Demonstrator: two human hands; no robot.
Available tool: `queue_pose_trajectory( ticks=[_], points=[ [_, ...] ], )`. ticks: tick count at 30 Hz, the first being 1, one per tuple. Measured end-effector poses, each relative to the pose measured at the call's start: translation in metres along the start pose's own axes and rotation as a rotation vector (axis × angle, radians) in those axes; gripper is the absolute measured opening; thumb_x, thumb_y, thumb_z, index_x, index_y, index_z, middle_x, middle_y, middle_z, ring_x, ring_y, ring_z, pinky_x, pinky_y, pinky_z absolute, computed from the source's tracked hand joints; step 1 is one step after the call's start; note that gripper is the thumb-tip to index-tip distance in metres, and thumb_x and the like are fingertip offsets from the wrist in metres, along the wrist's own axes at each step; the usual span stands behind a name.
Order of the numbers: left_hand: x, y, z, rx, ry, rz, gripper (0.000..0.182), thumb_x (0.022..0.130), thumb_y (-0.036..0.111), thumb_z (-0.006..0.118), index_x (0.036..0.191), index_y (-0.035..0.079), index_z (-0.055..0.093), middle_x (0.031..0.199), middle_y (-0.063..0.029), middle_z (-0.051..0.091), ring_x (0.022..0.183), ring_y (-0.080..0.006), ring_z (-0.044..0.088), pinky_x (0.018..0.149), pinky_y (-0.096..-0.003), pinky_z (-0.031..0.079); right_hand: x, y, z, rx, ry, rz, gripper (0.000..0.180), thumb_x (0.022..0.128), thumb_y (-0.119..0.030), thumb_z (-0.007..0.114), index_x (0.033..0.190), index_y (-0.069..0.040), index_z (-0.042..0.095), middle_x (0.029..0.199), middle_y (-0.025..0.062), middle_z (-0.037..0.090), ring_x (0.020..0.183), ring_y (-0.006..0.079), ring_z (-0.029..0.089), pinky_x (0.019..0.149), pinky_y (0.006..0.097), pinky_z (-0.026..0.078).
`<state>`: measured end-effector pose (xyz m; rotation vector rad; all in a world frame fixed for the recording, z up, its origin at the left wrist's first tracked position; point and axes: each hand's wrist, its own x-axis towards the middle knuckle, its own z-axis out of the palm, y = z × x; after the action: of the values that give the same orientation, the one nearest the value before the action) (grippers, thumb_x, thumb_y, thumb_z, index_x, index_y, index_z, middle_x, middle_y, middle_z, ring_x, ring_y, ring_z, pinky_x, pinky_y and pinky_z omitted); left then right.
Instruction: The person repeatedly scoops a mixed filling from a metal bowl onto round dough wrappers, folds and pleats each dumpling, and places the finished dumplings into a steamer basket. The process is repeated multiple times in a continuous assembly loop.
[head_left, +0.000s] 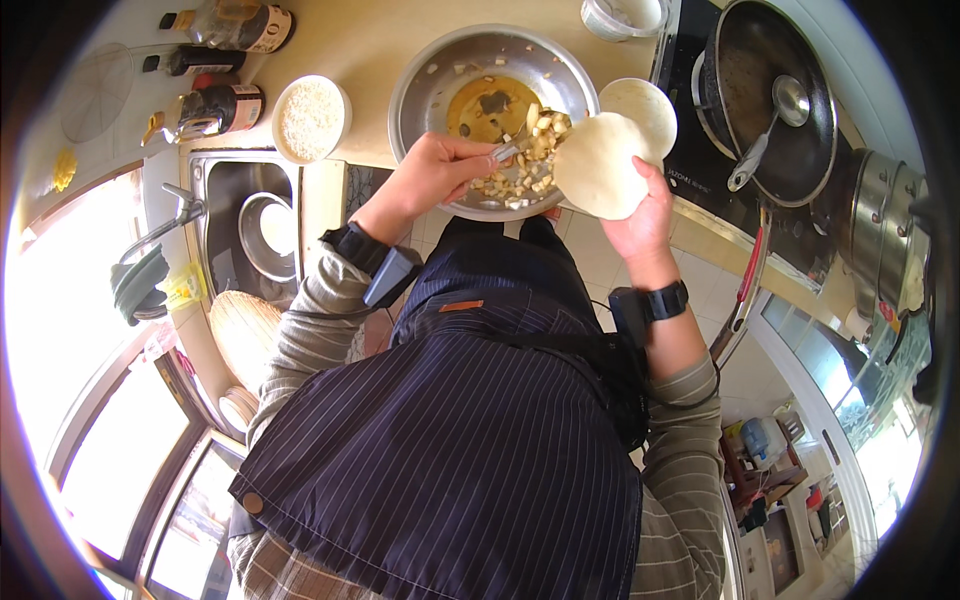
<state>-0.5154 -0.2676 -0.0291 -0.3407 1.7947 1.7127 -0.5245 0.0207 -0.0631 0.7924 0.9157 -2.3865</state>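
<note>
My left hand (450, 171) grips the metal handle of a spoon (510, 151), whose end is heaped with small diced pale filling (549, 127). The spoon is over the right side of a large stainless steel bowl (405, 97) with yellowish-brown liquid (491, 101) and more diced pieces inside. My right hand (645, 202) holds a flat, round dough wrapper (604, 166) by its right and lower edge, its fingers partly hidden beneath. The wrapper's left edge is beside the heaped spoon and overlaps the bowl's rim. Behind the wrapper stands a pale round bowl (641, 105), partly covered.
A white bowl of pale grains or flakes (309, 120) stands left, beside the sink (225, 176) and several bottles (240, 109). Right is a black cooktop (686, 142) with a wok (814, 161) and ladle (791, 101). A plastic tub (622, 26) stands at the back.
</note>
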Motion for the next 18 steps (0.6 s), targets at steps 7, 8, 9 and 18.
queue_pose_trajectory(
  ticks=[7,8,9,18],
  points=[
    [-0.018,-0.001,0.027,1.165,0.360,0.895,0.041,0.091,0.012,0.076,0.131,0.003,0.074,0.062,-0.0009,0.057,0.048,-0.0137,0.052,0.049,-0.0296,0.046,0.017,0.016,0.043,0.151,-0.095,0.124,0.053,0.104,-0.039,0.057,0.146,-0.006,0.054,0.138,0.0120,0.065,0.129,0.0304,0.062,0.112,0.0485,0.048],
    [-0.019,-0.002,0.027,1.276,0.386,0.936,0.044,0.089,0.012,0.077,0.132,0.004,0.073,0.061,0.0003,0.054,0.048,-0.0143,0.052,0.050,-0.0298,0.047,0.018,0.018,0.046,0.150,-0.107,0.120,0.053,0.105,-0.040,0.056,0.146,-0.007,0.054,0.138,0.0120,0.065,0.128,0.0303,0.062,0.113,0.0490,0.048],
    [-0.020,-0.003,0.028,1.387,0.412,0.975,0.047,0.087,0.012,0.078,0.133,0.005,0.073,0.061,0.0016,0.051,0.049,-0.0148,0.053,0.051,-0.0300,0.048,0.019,0.017,0.048,0.166,-0.130,0.133,0.053,0.105,-0.040,0.057,0.145,-0.007,0.055,0.138,0.0121,0.065,0.128,0.0302,0.062,0.113,0.0491,0.048],
    [-0.019,-0.018,0.015,0.782,0.566,0.556,0.037,0.096,0.017,0.069,0.129,0.004,0.073,0.057,-0.0115,0.057,0.052,-0.0240,0.063,0.052,-0.0389,0.050,0.022,0.004,0.022,0.184,-0.157,0.164,0.050,0.103,-0.037,0.060,0.141,-0.003,0.057,0.136,0.0148,0.066,0.127,0.0322,0.063,0.112,0.0519,0.049]
  ],
)
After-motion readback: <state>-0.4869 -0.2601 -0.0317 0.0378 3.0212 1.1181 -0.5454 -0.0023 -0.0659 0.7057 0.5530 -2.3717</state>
